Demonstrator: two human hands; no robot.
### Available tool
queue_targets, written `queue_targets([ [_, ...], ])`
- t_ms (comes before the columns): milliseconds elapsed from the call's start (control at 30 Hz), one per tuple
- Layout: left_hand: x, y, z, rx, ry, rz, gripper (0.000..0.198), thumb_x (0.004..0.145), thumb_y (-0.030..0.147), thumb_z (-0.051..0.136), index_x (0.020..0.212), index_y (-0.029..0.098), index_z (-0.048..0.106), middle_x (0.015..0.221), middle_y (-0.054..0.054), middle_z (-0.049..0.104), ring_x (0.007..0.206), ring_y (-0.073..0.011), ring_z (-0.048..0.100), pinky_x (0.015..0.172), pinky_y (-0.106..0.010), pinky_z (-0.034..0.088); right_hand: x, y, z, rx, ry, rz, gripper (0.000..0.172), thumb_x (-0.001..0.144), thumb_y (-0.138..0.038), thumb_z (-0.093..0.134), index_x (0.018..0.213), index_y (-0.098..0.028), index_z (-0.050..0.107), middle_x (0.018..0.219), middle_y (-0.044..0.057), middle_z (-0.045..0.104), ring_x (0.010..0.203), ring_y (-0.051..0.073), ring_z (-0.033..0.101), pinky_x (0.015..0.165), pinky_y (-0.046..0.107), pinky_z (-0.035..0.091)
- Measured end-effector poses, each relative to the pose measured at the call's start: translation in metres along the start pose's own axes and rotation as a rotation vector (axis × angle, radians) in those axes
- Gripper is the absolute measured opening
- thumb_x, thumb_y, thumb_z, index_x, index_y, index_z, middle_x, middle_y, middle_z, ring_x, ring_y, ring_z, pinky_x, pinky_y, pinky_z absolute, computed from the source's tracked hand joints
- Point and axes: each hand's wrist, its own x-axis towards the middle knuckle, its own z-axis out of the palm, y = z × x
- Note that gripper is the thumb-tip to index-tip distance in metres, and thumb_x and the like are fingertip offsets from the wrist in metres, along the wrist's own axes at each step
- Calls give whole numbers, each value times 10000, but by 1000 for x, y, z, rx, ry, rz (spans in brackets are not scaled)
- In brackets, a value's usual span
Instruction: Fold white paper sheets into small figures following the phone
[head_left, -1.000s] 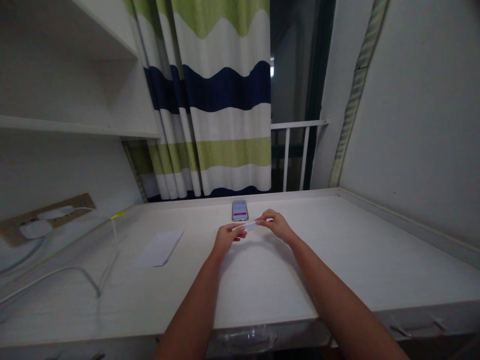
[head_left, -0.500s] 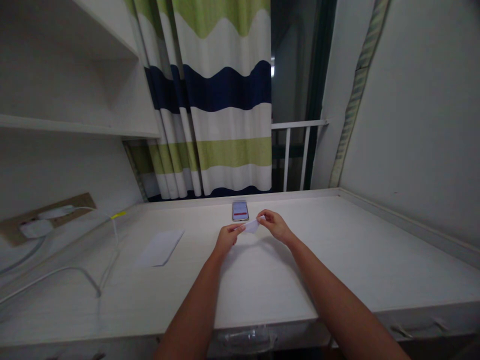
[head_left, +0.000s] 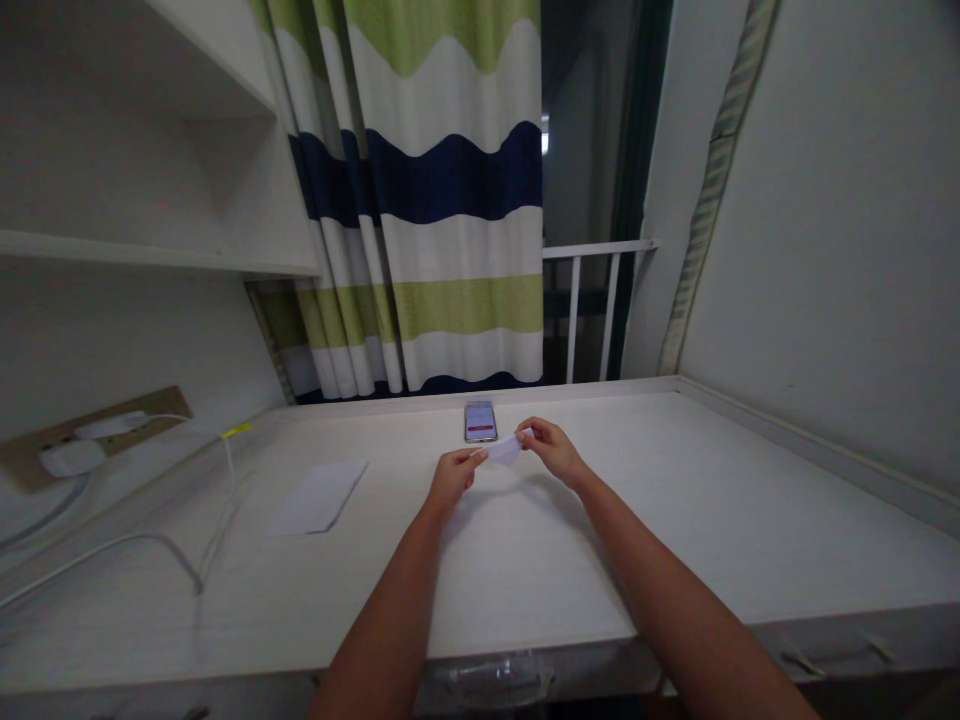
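A small folded piece of white paper (head_left: 503, 453) is stretched between my two hands above the desk. My left hand (head_left: 453, 476) pinches its left end between thumb and fingers. At the upper right end, my right hand (head_left: 551, 446) pinches it the same way. Just beyond the hands a phone (head_left: 481, 422) with a lit screen lies on the white desk (head_left: 525, 570). The paper's far side and the tips of some fingers are hidden.
To the left lie white paper sheets (head_left: 321, 497). A white cable (head_left: 142, 538) runs across the desk's left side from plugs on a wall socket panel (head_left: 165, 402). Behind the desk hangs a striped curtain (head_left: 457, 180); a shelf (head_left: 150, 250) overhangs the left.
My hands have drawn very slightly apart, and a little more of the paper shows between them. Everything else stays where it was.
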Motion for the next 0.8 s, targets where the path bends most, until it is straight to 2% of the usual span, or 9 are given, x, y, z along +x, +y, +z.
queue_targets([
  [133, 0, 0, -1, 19, -5, 16, 493, 556, 510, 599, 806, 89, 659, 346, 80, 313, 345, -39, 261, 381, -201, 185, -2, -2, 3, 72, 35, 87, 245, 580, -362, 621, 720, -168, 566, 651, -14, 537, 600, 105, 490, 572, 251, 419],
  [300, 0, 0, 0, 23, -25, 29, 490, 569, 483, 600, 843, 81, 657, 341, 79, 308, 344, -45, 259, 379, -204, 182, -6, -2, 7, 112, -20, 174, 294, 539, -353, 666, 736, -138, 627, 691, 25, 613, 638, 127, 539, 629, 278, 430],
  [400, -1, 1, 0, 27, -20, 24, 439, 564, 460, 609, 801, 95, 664, 345, 75, 323, 349, -47, 271, 387, -202, 200, -5, 0, 7, 88, -1, 166, 285, 533, -363, 669, 694, -130, 642, 655, 32, 629, 610, 129, 543, 628, 283, 427],
  [500, -2, 2, 1, 64, -12, 50, 341, 563, 420, 616, 703, 113, 668, 383, 49, 402, 395, -60, 337, 419, -199, 247, -5, 1, 8, 70, 5, 140, 269, 532, -361, 668, 677, -136, 643, 633, 23, 629, 590, 124, 539, 606, 271, 424],
  [633, -1, 2, 1, 103, 2, 104, 228, 573, 352, 617, 637, 138, 667, 570, -7, 560, 560, -109, 469, 536, -213, 349, -5, 1, 8, 37, -14, 111, 234, 544, -348, 659, 654, -142, 639, 605, 11, 615, 568, 117, 526, 582, 254, 411],
  [733, -1, 2, 3, 152, 19, 172, 186, 601, 321, 602, 651, 157, 676, 677, -33, 589, 678, -140, 509, 640, -231, 378, -6, 2, 9, -3, -44, 92, 210, 561, -338, 648, 642, -146, 637, 597, 5, 606, 566, 116, 521, 581, 249, 402],
  [800, -2, 3, 5, 180, 19, 203, 173, 605, 314, 603, 640, 159, 673, 683, -39, 585, 694, -146, 514, 649, -234, 383, -7, 3, 10, -29, -63, 80, 197, 574, -330, 639, 645, -146, 636, 596, 0, 601, 568, 115, 520, 586, 247, 398],
])
